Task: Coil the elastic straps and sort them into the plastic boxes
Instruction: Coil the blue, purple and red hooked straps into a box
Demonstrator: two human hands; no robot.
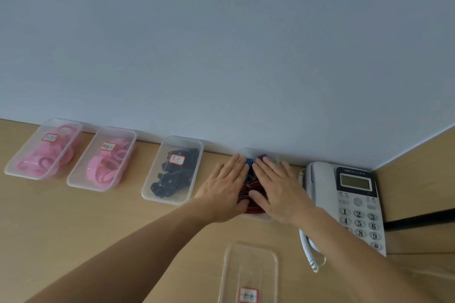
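Observation:
Four clear plastic boxes stand in a row along the wall. The far-left box [14, 167] holds light pink straps, the second box [81, 181] deeper pink straps, the third box [150, 194] black straps. My left hand [225, 189] and my right hand [275, 189] lie flat, fingers straight, side by side over the fourth box [258, 217], pressing on the dark red, blue-striped and purple straps [249, 163] inside it. Most of that box is hidden under my hands. Its clear lid [229, 268], with a red-edged label, lies on the table in front of me.
A white desk telephone [344, 194] with a coiled cord sits just right of the fourth box, in the table's corner. A wooden side panel [418, 179] rises at the right. The boxes with pink and black straps carry labelled lids.

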